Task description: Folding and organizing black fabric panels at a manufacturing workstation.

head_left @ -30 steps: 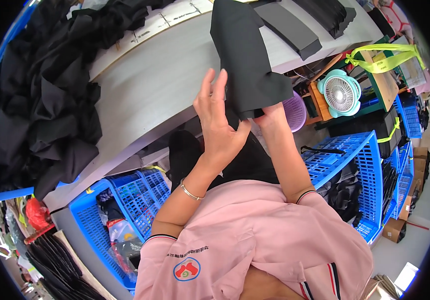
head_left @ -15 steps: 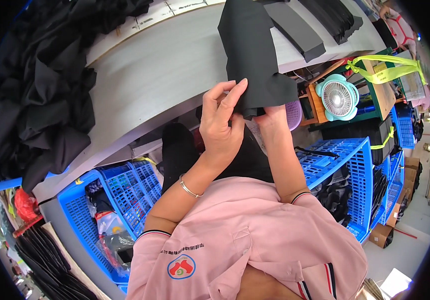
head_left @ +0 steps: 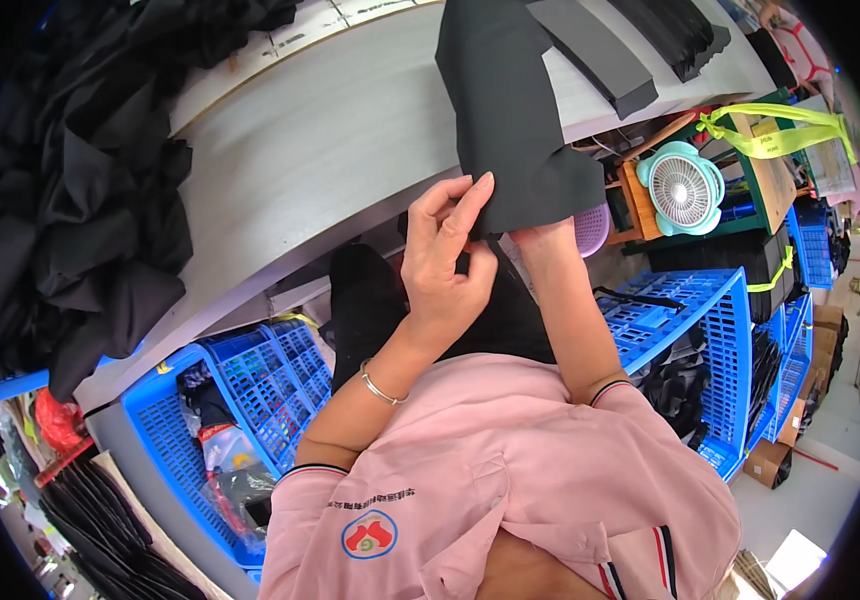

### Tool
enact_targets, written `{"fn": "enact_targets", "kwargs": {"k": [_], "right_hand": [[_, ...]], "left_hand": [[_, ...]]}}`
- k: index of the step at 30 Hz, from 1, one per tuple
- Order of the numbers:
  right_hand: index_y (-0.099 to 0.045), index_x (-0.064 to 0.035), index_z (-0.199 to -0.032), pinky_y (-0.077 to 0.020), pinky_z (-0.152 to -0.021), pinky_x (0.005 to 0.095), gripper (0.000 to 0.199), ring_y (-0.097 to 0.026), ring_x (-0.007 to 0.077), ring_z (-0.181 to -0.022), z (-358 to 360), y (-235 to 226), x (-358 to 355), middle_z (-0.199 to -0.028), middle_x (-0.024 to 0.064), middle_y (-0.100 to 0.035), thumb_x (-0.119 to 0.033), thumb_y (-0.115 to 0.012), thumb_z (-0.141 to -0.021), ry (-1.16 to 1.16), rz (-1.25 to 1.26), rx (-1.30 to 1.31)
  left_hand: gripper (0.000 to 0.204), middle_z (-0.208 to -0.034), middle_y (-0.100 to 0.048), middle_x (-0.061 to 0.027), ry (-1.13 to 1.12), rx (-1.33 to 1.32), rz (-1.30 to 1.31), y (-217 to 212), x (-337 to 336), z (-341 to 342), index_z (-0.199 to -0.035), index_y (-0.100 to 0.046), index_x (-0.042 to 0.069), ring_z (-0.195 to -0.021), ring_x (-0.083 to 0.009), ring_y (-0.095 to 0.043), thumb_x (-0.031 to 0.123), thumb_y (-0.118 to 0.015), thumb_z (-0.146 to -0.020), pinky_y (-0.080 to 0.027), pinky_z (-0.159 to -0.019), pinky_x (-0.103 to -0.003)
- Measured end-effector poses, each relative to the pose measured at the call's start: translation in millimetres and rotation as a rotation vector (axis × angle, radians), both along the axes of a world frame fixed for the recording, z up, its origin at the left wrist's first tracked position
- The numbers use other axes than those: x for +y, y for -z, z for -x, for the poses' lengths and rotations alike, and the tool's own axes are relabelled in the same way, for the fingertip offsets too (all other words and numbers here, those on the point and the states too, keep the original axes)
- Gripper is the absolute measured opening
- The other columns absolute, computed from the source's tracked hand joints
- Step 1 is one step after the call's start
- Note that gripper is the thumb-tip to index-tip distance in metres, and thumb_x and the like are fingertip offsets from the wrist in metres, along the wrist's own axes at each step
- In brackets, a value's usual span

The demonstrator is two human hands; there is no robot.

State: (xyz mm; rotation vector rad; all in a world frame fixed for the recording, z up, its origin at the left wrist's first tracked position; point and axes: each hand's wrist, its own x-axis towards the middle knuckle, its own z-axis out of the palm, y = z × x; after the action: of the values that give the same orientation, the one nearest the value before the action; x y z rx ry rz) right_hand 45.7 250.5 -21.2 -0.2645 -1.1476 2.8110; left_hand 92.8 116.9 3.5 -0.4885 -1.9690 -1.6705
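A long dark black fabric piece (head_left: 505,110) hangs over the table's front edge, its near end folded down above my lap. My left hand (head_left: 445,265) is at the left edge of this end, fingers bent and fingertips closed on the cloth. Beneath the lower right corner is my right hand (head_left: 542,234); the cloth covers its fingers, so their grip is hidden. Behind the piece on the table lie a flat stack of black strips (head_left: 600,60) and a bundle of black cut pieces (head_left: 685,40).
A heap of black cloth (head_left: 80,200) covers the left of the grey table (head_left: 300,130). Blue plastic baskets (head_left: 200,440) stand low at left, and another blue basket (head_left: 720,350) at right. A mint-green fan (head_left: 685,190) sits beyond my right arm, near a purple basket (head_left: 592,228).
The near end of the fabric has shifted slightly right and lies flatter, its lower flap less folded. Both hands stay at its edge. The whole view has shifted a little.
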Motion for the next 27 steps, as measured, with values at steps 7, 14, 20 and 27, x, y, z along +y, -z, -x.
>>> {"fn": "enact_targets", "kwargs": {"k": [7,14,20,27], "right_hand": [[-0.053,-0.0084,-0.133,-0.0461,-0.102,0.0381,0.036,-0.052,0.0248,-0.125,8,19,-20,-0.138,0.0089,-0.051,-0.023,-0.050,-0.101,0.212,-0.018,-0.172],[-0.056,-0.0007,-0.128,-0.0423,-0.104,0.0371,0.041,-0.054,0.0257,-0.121,21,-18,-7,-0.133,0.0103,-0.057,-0.011,-0.064,-0.089,-0.571,-0.487,0.064],[-0.057,0.0087,-0.122,-0.0376,-0.111,0.0463,0.046,-0.052,0.0429,-0.122,8,7,-62,-0.128,0.0245,-0.056,-0.009,-0.059,-0.079,0.020,-2.152,0.319],[-0.064,0.0035,-0.114,-0.0295,-0.112,0.0625,0.042,-0.057,0.0358,-0.116,7,-9,-75,-0.113,0.0188,-0.062,-0.008,-0.061,-0.073,0.187,-2.050,0.500]], "left_hand": [[0.047,-0.116,-0.065,-0.0143,-0.100,-0.077,0.077,27,-22,10,-0.130,-0.063,0.001,-0.077,-0.0109,-0.060,-0.008,-0.062,-0.084,-0.051,-0.068,-0.024],[0.029,-0.089,-0.072,-0.0031,-0.133,-0.623,-0.267,59,-49,12,-0.124,-0.065,-0.001,-0.076,-0.0077,-0.067,0.009,-0.052,-0.100,-0.047,-0.065,-0.023],[0.022,-0.089,-0.070,-0.0022,0.170,-0.846,-0.781,78,-23,13,-0.105,-0.069,0.001,-0.075,-0.0060,-0.061,0.014,-0.052,-0.101,-0.045,-0.066,-0.022],[0.013,-0.093,-0.068,-0.0008,0.400,-0.945,-0.929,84,-27,21,-0.101,-0.066,0.001,-0.082,-0.0067,-0.061,0.004,-0.055,-0.094,-0.048,-0.075,-0.022]]}}
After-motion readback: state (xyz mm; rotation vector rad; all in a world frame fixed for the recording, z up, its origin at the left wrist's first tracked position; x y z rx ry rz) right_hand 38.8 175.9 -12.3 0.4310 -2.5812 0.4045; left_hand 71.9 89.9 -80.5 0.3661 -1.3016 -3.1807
